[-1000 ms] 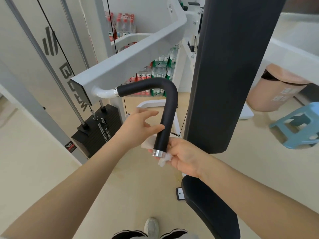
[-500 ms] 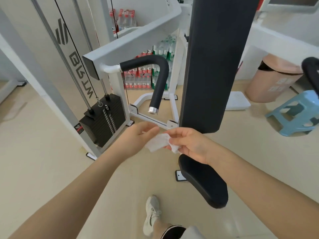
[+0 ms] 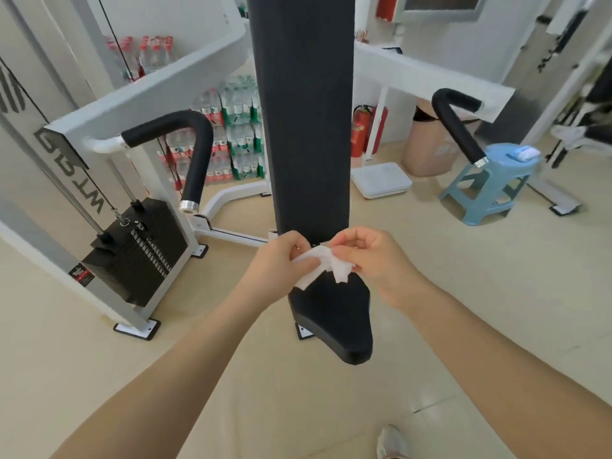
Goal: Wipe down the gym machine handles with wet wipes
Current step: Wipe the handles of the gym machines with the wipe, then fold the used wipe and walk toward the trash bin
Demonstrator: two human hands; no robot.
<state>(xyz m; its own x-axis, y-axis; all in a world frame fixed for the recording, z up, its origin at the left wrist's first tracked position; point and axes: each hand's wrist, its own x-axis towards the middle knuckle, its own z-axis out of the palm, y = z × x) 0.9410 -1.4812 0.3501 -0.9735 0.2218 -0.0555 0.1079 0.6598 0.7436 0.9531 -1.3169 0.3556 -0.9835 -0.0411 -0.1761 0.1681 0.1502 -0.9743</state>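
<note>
A crumpled white wet wipe [image 3: 323, 266] is held between both hands in front of the black back pad [image 3: 303, 111], above the black seat [image 3: 334, 319]. My left hand [image 3: 281, 263] pinches its left side, and my right hand [image 3: 371, 256] grips its right side. The left black foam handle [image 3: 195, 150] curves down from the white machine arm at the left, apart from both hands. The right black foam handle [image 3: 457, 127] hangs at the right, also untouched.
The black weight stack [image 3: 139, 250] stands at the left. A blue plastic stool [image 3: 493, 183] carries a pack of wipes [image 3: 523, 153]. A pink bin [image 3: 427, 150], a red fire extinguisher [image 3: 359, 130], a white scale [image 3: 381, 180] and stacked water bottles [image 3: 238, 134] line the back.
The hands came off the left handle's end and drew back to the middle with the wipe. The view swung right, bringing the right handle into sight.
</note>
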